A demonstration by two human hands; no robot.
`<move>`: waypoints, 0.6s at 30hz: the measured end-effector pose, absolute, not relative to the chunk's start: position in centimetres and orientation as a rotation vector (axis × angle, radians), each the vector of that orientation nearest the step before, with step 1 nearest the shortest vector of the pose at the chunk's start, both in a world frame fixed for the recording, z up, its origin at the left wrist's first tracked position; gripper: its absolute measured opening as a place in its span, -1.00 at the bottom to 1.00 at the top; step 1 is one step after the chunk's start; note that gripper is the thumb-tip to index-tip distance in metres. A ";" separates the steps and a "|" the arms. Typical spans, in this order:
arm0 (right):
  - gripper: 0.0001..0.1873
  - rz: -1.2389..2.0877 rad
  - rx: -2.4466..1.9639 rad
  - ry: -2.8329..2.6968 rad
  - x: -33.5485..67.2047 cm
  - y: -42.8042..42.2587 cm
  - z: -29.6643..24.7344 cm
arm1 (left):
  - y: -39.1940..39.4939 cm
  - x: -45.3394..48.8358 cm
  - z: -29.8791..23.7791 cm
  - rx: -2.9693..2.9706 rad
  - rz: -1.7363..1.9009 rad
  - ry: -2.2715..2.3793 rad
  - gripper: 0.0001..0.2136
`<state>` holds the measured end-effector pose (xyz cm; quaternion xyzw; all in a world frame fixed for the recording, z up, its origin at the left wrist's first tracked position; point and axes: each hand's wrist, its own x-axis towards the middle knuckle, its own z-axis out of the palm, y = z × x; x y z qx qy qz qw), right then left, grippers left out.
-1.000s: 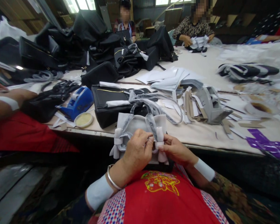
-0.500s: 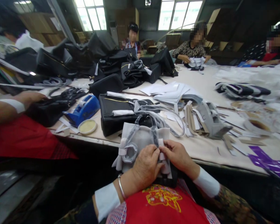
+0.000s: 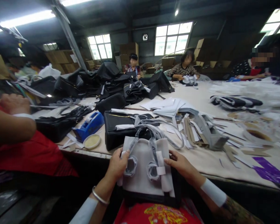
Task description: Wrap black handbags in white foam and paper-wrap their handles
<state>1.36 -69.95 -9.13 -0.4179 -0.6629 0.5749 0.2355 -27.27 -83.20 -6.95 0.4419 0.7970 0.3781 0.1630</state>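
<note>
A black handbag covered in grey-white foam wrap (image 3: 144, 174) rests on my lap, against the table edge. Its two handles are wound in clear film and bound with white paper bands (image 3: 160, 166). My left hand (image 3: 118, 165) grips the bag's left edge, thumb on the wrap near the left handle ring. My right hand (image 3: 180, 165) holds the bag's right side, fingers curled around the edge. A metal bangle sits on my left wrist, and both forearms wear white sleeve cuffs.
On the table (image 3: 200, 158) stand a black bag (image 3: 119, 124) with wrapped handles, a blue tape dispenser (image 3: 90, 126), a round yellow tin (image 3: 92, 141), paper and card strips (image 3: 191, 124). Black bags (image 3: 88, 84) pile up at the back left. A red-clothed co-worker's arm (image 3: 12, 123) sits left; others across.
The view has tilted up. My hands left the right handle band and moved apart to the bag's two sides; the bag now lies flatter on my lap.
</note>
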 end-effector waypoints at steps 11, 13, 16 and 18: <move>-0.50 1.869 -0.863 -1.794 2.5 -72.7 -4.2 | -78.0 -30.0 2.1 2.555 0.585 2.277 -0.67; -0.48 1.783 -0.857 -1.885 3.8 -72.3 -2.9 | -75.8 -30.4 2.3 2.706 0.306 2.056 -0.62; -0.44 1.715 -0.861 -1.941 6.6 -71.2 -1.1 | -72.5 -30.2 1.0 2.798 0.005 1.900 -0.39; -0.41 1.710 -0.892 -1.934 9.1 -70.4 -0.2 | -70.6 -29.5 -0.5 2.828 -0.096 1.882 -0.35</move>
